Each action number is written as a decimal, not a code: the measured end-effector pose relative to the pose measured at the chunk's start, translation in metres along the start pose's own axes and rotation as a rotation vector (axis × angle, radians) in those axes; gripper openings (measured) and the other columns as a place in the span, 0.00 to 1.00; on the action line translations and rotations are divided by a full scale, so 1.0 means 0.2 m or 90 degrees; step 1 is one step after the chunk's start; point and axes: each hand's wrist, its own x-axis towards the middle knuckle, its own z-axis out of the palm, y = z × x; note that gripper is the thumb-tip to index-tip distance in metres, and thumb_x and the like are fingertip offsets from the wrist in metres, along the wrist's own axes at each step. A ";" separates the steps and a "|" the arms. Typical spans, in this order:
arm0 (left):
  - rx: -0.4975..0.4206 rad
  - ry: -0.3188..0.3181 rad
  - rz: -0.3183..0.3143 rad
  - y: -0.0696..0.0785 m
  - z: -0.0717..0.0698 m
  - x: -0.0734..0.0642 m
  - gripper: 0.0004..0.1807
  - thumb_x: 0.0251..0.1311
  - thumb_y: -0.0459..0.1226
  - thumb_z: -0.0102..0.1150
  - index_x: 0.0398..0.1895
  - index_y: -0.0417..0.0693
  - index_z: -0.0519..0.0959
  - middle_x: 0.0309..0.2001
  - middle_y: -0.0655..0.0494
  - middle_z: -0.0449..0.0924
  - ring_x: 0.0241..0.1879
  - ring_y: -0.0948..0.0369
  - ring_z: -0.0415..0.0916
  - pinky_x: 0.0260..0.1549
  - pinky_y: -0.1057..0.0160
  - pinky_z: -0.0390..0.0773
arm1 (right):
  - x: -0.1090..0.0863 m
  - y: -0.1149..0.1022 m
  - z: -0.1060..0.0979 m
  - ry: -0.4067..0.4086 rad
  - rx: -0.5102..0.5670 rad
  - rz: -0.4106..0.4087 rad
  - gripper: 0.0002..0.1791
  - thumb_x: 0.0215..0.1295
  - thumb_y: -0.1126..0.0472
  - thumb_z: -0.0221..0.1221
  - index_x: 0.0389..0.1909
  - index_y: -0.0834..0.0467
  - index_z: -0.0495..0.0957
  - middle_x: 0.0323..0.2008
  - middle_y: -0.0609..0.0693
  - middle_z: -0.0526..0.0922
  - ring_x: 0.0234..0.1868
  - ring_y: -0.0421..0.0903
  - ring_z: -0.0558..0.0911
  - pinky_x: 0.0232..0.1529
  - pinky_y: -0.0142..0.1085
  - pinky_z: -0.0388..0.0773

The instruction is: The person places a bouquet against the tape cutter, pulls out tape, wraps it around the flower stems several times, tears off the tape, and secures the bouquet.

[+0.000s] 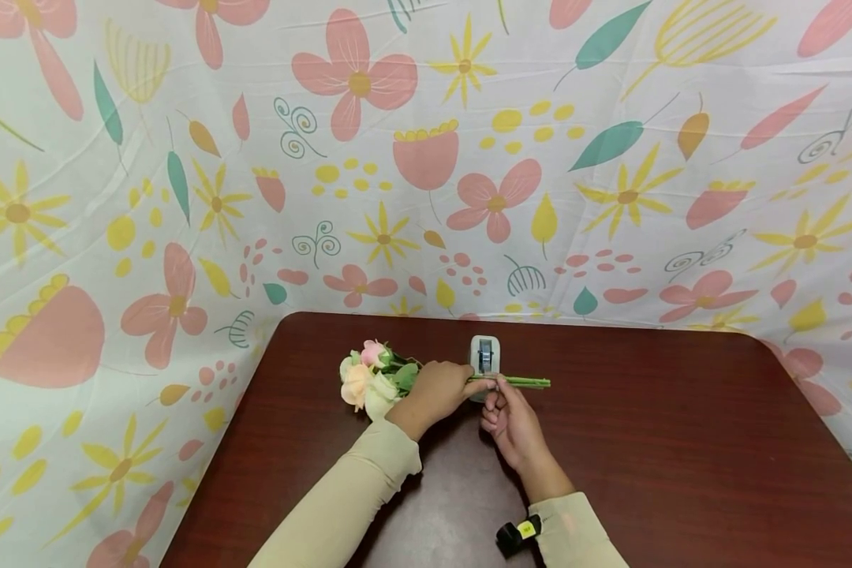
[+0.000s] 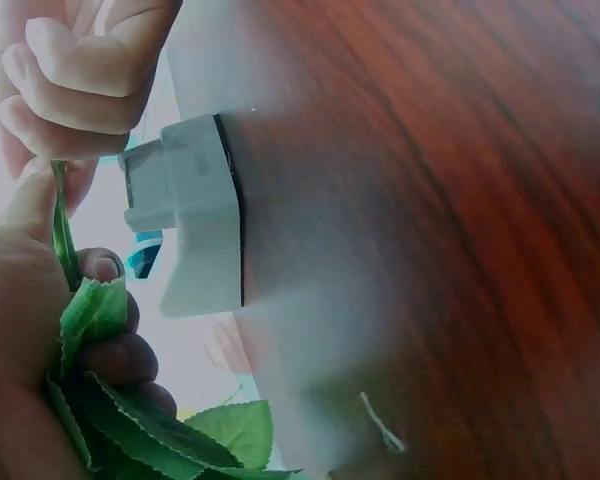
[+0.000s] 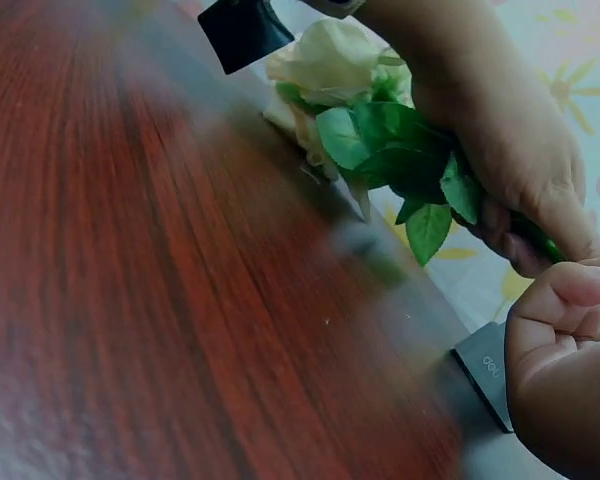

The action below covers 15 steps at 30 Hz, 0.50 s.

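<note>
A small bunch of artificial-looking flowers [image 1: 358,385], pink, peach and cream with green leaves [image 2: 145,430], lies sideways above the table. My left hand [image 1: 436,390] grips its stems just below the leaves. The bare green stems [image 1: 536,383] stick out to the right. Against the left thumb, my right hand [image 1: 517,430] pinches the stems between thumb and forefinger, its other fingers curled. Whether tape lies under those fingertips cannot be seen. Just behind the hands stands a pale grey tape dispenser [image 1: 484,347], seen from the side in the left wrist view.
The dark reddish-brown table [image 1: 681,442] has a glossy top. A flower-printed cloth [image 1: 426,221] hangs along its back and left edges. A small pale scrap [image 2: 383,425] lies on the tabletop. A black wrist camera [image 1: 518,536] sits at the right cuff.
</note>
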 end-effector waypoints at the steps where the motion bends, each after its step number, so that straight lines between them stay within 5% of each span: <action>1: 0.009 0.006 0.003 0.00 0.00 0.00 0.29 0.70 0.64 0.42 0.19 0.56 0.67 0.14 0.62 0.63 0.14 0.63 0.63 0.19 0.65 0.61 | 0.00 0.00 0.00 0.003 -0.004 0.000 0.16 0.81 0.44 0.44 0.39 0.46 0.76 0.20 0.39 0.73 0.19 0.35 0.63 0.23 0.27 0.58; 9: 0.072 0.076 0.022 0.00 0.04 -0.01 0.28 0.68 0.65 0.45 0.21 0.56 0.72 0.15 0.62 0.69 0.16 0.62 0.71 0.25 0.64 0.63 | 0.00 -0.02 -0.01 0.076 -0.051 -0.002 0.23 0.79 0.42 0.47 0.34 0.56 0.77 0.21 0.41 0.74 0.20 0.36 0.66 0.23 0.28 0.62; 15: 0.104 0.103 0.022 -0.01 0.06 -0.01 0.27 0.67 0.65 0.45 0.25 0.56 0.76 0.18 0.62 0.74 0.20 0.62 0.75 0.26 0.65 0.55 | 0.01 -0.03 -0.01 0.111 -0.085 -0.003 0.25 0.78 0.43 0.49 0.30 0.58 0.78 0.22 0.42 0.76 0.18 0.37 0.68 0.23 0.29 0.66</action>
